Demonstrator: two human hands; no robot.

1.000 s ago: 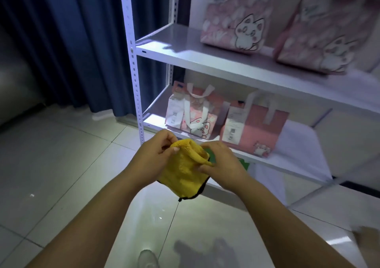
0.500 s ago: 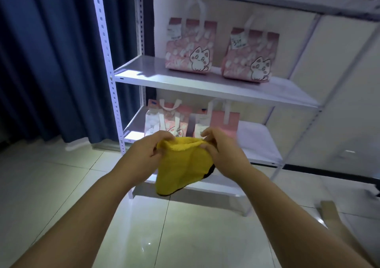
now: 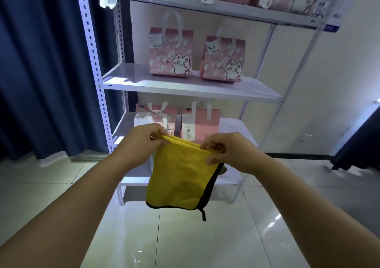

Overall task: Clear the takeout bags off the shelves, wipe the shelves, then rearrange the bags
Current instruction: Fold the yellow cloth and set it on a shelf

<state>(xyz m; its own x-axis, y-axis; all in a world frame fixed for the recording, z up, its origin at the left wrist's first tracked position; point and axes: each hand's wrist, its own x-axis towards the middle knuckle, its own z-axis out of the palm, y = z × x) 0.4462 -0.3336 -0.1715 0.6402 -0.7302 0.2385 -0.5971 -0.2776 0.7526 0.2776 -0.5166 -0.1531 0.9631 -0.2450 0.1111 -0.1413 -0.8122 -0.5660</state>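
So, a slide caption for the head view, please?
Left hand and right hand pinch a yellow cloth before shelves holding pink takeout bags.

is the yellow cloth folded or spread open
Folded: yellow black-edged cloth hangs doubled, two top layers pinched by left hand and right hand.

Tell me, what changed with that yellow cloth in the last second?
The yellow cloth was bunched between the hands; now it has been spread out and hangs flat from its top edge. The left hand and right hand moved apart, each still pinching a top corner. The pink bags stayed where they were on the shelves.
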